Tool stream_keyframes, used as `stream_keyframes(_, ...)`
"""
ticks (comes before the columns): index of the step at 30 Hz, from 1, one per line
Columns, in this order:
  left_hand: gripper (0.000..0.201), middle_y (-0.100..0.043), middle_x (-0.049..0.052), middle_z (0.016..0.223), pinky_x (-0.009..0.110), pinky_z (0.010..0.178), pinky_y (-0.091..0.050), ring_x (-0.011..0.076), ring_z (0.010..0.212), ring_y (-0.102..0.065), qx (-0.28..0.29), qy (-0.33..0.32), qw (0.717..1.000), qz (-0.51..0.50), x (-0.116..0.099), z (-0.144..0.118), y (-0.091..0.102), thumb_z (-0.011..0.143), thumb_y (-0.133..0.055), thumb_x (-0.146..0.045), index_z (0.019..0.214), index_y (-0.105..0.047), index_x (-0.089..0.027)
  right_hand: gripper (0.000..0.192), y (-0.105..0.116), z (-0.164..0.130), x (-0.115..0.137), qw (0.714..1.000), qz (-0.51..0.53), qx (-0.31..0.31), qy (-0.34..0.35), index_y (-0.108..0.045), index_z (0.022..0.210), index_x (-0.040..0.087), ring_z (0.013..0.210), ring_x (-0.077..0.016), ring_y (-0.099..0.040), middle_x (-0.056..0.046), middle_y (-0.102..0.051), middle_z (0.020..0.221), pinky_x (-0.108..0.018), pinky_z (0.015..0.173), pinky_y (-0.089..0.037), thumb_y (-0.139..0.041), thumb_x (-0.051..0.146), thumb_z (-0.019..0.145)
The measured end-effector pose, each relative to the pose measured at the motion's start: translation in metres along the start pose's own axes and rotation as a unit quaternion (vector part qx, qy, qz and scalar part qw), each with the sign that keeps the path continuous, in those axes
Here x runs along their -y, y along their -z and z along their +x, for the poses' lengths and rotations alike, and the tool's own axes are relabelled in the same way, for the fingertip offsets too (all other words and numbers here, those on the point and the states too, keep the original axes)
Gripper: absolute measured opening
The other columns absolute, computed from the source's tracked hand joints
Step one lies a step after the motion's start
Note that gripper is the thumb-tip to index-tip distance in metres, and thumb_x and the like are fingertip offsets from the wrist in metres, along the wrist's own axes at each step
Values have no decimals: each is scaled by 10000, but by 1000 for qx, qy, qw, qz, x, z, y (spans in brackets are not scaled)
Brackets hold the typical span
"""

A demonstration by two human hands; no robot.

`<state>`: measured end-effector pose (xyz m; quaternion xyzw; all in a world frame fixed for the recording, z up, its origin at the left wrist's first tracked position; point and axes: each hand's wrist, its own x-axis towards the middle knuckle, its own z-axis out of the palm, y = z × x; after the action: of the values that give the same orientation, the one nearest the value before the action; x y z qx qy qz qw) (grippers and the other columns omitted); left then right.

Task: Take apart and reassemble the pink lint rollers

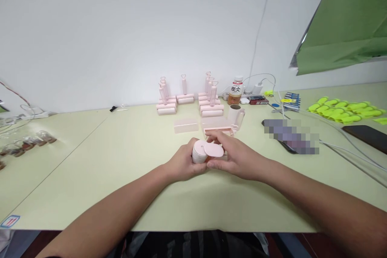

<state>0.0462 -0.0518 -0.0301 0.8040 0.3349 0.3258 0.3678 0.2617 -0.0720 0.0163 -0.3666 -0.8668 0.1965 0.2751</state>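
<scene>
My left hand (181,165) is wrapped round a white roll (198,153), long axis lying left-right w/ its end facing my right hand (236,157), whose fingers pinch a pink oval cap (214,150) right against that end, just above the desk (121,161). Behind: approx. 6 pink lint rollers (189,96) stacked in 3 groups, 1 drink bottle (236,90).
</scene>
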Motion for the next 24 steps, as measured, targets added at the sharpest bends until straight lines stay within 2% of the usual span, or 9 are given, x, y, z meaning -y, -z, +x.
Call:
stream_keyframes(2, 441, -667, 56, 992, 294, 654, -482, 209, 824, -630, 0, 17, 1000, -4, 0, 0, 2, 737, -742, -418, 1061, -533, -203, 366, -1, 3, -3, 997, 25, 65, -20, -538, 1182, 222, 914, -215, -591, -68, -641, 1094, -309, 745, -453, -632, 410, 882)
stream_keyframes(4, 453, -672, 67, 1007, 307, 678, -491, 223, 848, -634, -2, 26, 1000, -11, 0, 1, 5, 718, -761, -430, 1052, -559, -201, 227, -4, 5, -4, 994, 46, 98, -26, -604, 1002, 205, 826, -195, -592, -43, -668, 961, -289, 703, -432, -578, 413, 917)
stream_keyframes(8, 487, -679, 83, 1034, 331, 720, -504, 245, 903, -632, 5, 29, 998, -56, 0, 3, 8, 717, -764, -449, 1089, -579, -195, 228, -11, 6, -5, 993, 63, 78, -59, -589, 847, 183, 733, -173, -566, -31, -651, 840, -274, 650, -405, -565, 398, 919)
stream_keyframes(14, 529, -667, 91, 1074, 380, 808, -508, 264, 978, -616, 32, 9, 993, -110, 0, 7, 8, 758, -736, -451, 1177, -545, -191, 203, -14, 5, -7, 991, 97, 60, -64, -618, 869, 184, 772, -176, -581, -32, -649, 861, -280, 683, -425, -555, 369, 923)
stream_keyframes(18, 514, -644, 102, 1111, 391, 855, -497, 260, 1021, -599, 40, -9, 991, -129, 1, 8, 7, 797, -704, -452, 1195, -519, -185, 269, -14, 6, -8, 990, 106, 57, -69, -621, 867, 176, 777, -184, -581, -40, -647, 864, -291, 686, -432, -539, 424, 930)
stream_keyframes(24, 500, -641, 81, 1020, 375, 813, -502, 229, 944, -601, 8, 3, 992, -124, -2, 7, 2, 807, -691, -469, 1184, -510, -194, 331, -15, 8, -11, 990, 115, 54, -69, -581, 821, 171, 777, -185, -567, -41, -638, 859, -291, 677, -420, -524, 476, 935)
